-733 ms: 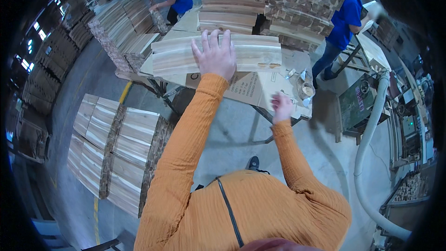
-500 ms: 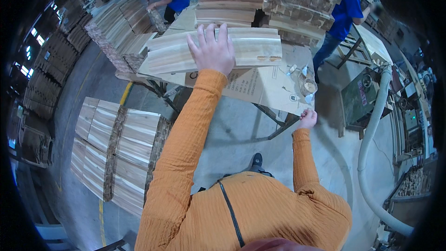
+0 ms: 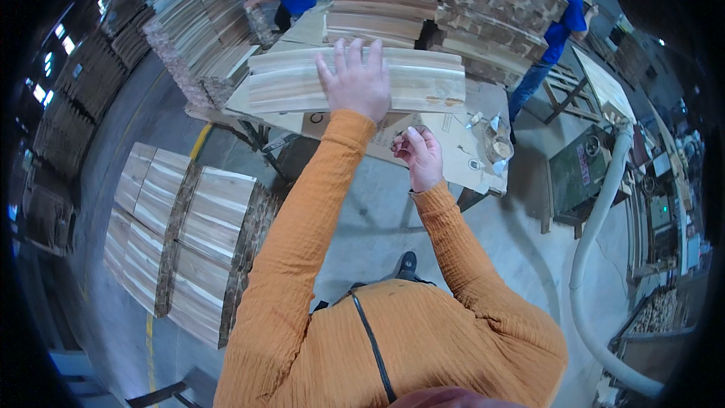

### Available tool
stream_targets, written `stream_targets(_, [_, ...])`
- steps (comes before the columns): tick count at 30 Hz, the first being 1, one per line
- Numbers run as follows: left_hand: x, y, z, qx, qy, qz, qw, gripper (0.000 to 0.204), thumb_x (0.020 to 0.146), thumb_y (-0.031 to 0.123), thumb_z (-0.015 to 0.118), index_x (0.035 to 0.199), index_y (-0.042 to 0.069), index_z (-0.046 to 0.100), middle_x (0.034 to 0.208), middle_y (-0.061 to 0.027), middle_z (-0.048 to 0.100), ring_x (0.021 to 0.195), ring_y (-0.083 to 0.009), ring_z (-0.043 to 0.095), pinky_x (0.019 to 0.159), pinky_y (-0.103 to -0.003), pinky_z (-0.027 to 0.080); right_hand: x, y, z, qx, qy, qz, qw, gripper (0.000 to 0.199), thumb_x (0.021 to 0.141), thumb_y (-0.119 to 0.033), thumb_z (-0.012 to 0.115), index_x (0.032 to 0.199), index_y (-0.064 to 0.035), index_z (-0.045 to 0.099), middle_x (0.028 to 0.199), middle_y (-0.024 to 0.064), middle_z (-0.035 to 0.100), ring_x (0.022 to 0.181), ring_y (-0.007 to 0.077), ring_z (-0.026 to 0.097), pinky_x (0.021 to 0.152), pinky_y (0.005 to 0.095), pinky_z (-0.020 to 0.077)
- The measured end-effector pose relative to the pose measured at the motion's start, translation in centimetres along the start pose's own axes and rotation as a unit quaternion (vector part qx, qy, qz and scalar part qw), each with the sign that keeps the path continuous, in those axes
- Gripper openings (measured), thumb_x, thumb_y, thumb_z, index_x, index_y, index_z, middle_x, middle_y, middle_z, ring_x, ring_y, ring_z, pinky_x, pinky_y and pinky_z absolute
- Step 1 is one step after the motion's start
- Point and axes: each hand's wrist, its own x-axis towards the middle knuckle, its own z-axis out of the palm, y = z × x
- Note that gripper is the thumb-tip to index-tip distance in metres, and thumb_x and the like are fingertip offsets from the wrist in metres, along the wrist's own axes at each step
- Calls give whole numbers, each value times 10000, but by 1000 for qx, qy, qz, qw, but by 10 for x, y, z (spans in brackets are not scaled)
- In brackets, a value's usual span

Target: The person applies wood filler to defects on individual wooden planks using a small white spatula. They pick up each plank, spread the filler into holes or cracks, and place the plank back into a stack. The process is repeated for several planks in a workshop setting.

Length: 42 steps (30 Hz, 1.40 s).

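The wood (image 3: 427,75) lies lengthwise along the surface (image 3: 487,98), close to its near edge and reaching toward its left corner. The left hand (image 3: 359,83) rests on top of it near the middle, fingers spread open. The right hand (image 3: 423,157) is over the near edge, its fingers curled inward; whether they grip anything, I cannot tell. Printed cardboard (image 3: 447,130) covers the near edge beside it. A round container (image 3: 498,149) sits near the right edge. Tall wood stacks (image 3: 381,4) rise along the far edge.
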Motion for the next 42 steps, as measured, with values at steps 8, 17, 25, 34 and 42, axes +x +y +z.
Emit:
stream_targets(8, [2,6,-3,-22,16,-13,1000,396,890,312,445,1244,152,524,1265,-104,478,1268,-322,361,1058,-607,167,11,-5,40,20,32,41,998,234,913,-345,563,1007,-131,558,877,-25,601,809,112,564,649,308,464])
stream_targets(17, [-7,1,-11,-41,17,-21,999,397,883,315,474,1244,158,526,1253,-103,478,1276,-324,347,1056,-605,173,15,-7,56,-5,88,8,996,300,904,-420,559,975,-130,583,888,-19,623,792,112,578,626,311,449])
stream_targets(25, [-35,-48,-55,-451,-141,-54,880,378,911,290,500,1220,82,561,1250,-140,535,1219,-240,447,1047,-443,293,-3,12,27,35,139,7,990,358,906,-473,530,1005,-130,558,781,10,603,712,145,573,609,311,452])
stream_targets(34, [-156,-186,-25,-578,-12,-576,578,332,821,427,578,1024,164,586,938,21,580,826,-132,495,777,-371,431,-34,43,-92,76,203,75,973,444,911,-481,521,1146,-106,490,1004,49,557,833,185,533,628,327,447])
stream_targets(42, [-157,-100,54,-683,-214,-545,438,710,853,577,529,1354,90,410,1287,-111,521,1140,-243,531,961,-387,442,-44,45,-113,72,200,106,971,367,940,-419,506,970,-54,536,817,74,561,643,207,534,551,344,432])
